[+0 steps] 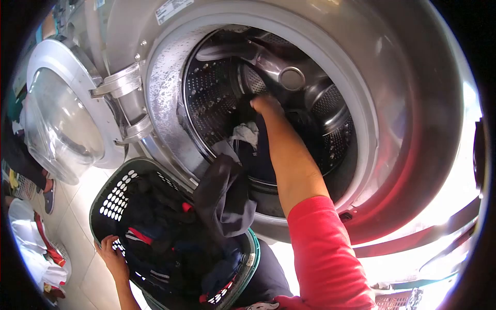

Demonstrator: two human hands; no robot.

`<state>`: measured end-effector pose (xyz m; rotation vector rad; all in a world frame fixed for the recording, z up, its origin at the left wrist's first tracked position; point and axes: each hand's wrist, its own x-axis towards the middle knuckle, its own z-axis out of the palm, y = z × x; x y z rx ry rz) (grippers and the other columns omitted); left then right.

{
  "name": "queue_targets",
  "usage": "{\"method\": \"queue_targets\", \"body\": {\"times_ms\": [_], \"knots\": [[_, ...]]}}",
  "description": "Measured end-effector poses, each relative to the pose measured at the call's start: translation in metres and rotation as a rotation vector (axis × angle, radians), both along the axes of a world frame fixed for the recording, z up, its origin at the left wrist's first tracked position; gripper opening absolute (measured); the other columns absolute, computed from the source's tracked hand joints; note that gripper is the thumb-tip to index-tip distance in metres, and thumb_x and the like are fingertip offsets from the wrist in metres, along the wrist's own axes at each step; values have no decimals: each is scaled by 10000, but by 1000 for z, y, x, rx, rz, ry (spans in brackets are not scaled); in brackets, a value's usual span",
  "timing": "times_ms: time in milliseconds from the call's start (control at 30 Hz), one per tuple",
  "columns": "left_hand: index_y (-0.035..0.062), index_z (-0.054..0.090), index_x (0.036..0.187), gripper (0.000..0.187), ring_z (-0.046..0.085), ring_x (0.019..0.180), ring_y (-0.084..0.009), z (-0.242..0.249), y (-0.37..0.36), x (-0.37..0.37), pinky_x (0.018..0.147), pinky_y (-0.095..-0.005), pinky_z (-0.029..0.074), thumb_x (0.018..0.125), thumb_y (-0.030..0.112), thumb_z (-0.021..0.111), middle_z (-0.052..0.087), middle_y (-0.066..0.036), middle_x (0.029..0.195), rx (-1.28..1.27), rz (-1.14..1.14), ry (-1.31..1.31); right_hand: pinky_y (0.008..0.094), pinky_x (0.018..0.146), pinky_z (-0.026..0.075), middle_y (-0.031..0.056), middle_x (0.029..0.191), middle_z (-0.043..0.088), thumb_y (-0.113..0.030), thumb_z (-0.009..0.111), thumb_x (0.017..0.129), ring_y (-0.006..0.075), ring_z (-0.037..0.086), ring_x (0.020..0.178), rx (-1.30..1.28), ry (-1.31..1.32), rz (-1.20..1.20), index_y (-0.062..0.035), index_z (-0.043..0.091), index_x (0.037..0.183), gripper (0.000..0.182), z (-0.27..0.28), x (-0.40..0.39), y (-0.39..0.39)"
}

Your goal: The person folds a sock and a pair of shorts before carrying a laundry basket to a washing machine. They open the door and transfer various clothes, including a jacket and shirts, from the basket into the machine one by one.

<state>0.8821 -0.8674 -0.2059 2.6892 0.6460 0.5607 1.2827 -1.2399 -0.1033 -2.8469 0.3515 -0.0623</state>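
My right hand reaches deep into the steel drum of a front-loading washing machine. Its fingers are curled at a dark garment, partly hidden behind the hand. Below it in the drum lie more dark clothes and a light grey-white piece. A dark grey garment hangs over the drum's lip down into a dark green laundry basket. My left hand grips the basket's left side, fingers hooked over its edge. Dark clothes with red bits fill the basket.
The machine's round door stands open at the left on a thick metal hinge. Beyond it are a person's foot in a sandal and a container of white and red clothes on the tiled floor.
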Motion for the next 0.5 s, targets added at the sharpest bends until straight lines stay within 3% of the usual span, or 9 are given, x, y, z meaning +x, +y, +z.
{"method": "queue_targets", "body": {"times_ms": [33, 67, 100, 167, 200, 267, 333, 433, 500], "knots": [[58, 544, 862, 355, 398, 1090, -316, 0, 0, 0, 1038, -452, 175, 584, -144, 454, 533, -83, 983, 3, -10, 2, 406, 872, 406, 177, 1087, 544, -365, 464, 819, 342, 512, 1019, -110, -134, 207, -70, 537, 1096, 411, -44, 86, -14], [56, 544, 863, 353, 409, 1079, -309, -2, 1, 0, 1042, -451, 170, 585, -143, 453, 534, -84, 978, 20, -9, 0, 427, 858, 395, 222, 1067, 531, -358, 421, 848, 363, 492, 1026, 233, -399, 146, -13, 537, 1053, 418, 6, 47, 11], [53, 543, 864, 352, 419, 1069, -303, -3, 3, 0, 1045, -450, 165, 585, -142, 452, 535, -85, 973, 39, -7, -3, 423, 829, 404, 222, 1022, 556, -296, 446, 855, 363, 512, 992, 515, -675, 8, 27, 537, 1018, 373, 19, 55, 29], [52, 543, 862, 351, 421, 1066, -303, -5, 6, -1, 1045, -449, 164, 585, -141, 450, 537, -85, 969, 29, -20, 2, 402, 812, 410, 194, 1111, 524, -218, 487, 845, 339, 537, 960, 1140, -947, -161, 25, 468, 1125, 371, 57, 46, 66], [51, 543, 861, 349, 423, 1062, -303, -6, 7, -1, 1046, -448, 163, 585, -140, 447, 538, -85, 965, 11, -24, 4, 402, 812, 410, 194, 1111, 524, -218, 487, 845, 339, 537, 960, 1142, -952, -170, 25, 468, 1125, 371, 53, 48, 82], [52, 543, 860, 351, 434, 1048, -299, -10, 12, -2, 1045, -448, 161, 582, -138, 446, 540, -85, 959, 31, -48, 6, 383, 879, 366, 142, 1250, 402, -177, 511, 818, 282, 468, 1070, 1540, -856, 30, -16, 257, 1263, 537, 48, 46, 117], [53, 542, 859, 352, 446, 1034, -294, -10, 12, -2, 1045, -448, 160, 579, -136, 446, 541, -85, 954, 44, -64, 12, 376, 940, 315, 121, 1299, 366, -171, 535, 789, 250, 403, 1155, 1490, -716, 216, -57, 154, 1334, 675, 29, 37, 148], [54, 542, 859, 356, 477, 990, -276, -8, 10, -2, 1042, -456, 157, 573, -134, 443, 542, -85, 940, 50, -80, -5, 466, 996, 223, 136, 1294, 358, -251, 608, 729, 295, 322, 1210, 771, -393, 387, -67, 216, 1294, 711, 2, -16, 140], [52, 541, 860, 355, 499, 953, -263, -10, 10, -2, 1041, -467, 150, 572, -133, 446, 544, -86, 926, 74, -85, -60, 584, 953, 194, 135, 1284, 355, -293, 614, 717, 309, 271, 1234, 354, -429, 341, -121, 240, 1284, 701, -34, -18, 135]]}}
